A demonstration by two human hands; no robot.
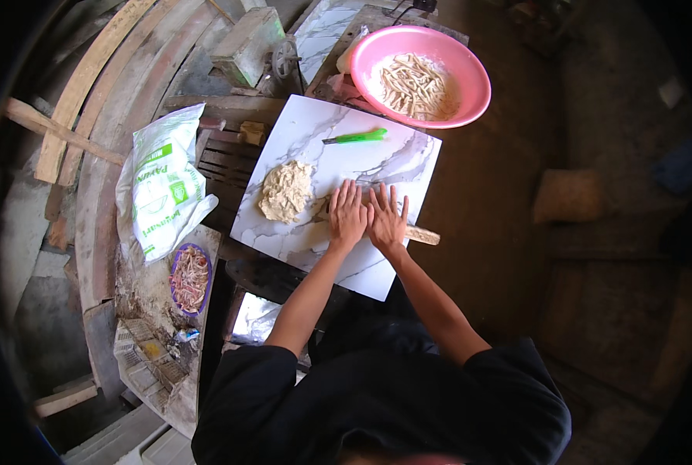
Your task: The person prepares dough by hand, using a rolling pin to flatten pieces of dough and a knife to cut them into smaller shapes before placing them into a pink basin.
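dough (285,191) left of hands | knife (355,138) behind | bowl (429,75) beyond slab (396,159)

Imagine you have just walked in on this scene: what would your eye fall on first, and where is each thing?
Both hands lie flat side by side, left hand and right hand, pressing on a wooden rolling pin at the middle of a white marble-patterned slab. A lump of pale dough sits just left of them. Beyond the slab's far edge, a bright pink bowl holds cut dough strips.

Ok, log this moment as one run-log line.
left hand flat on rolling stick | right hand flat beside it | dough lump left | pink bowl behind
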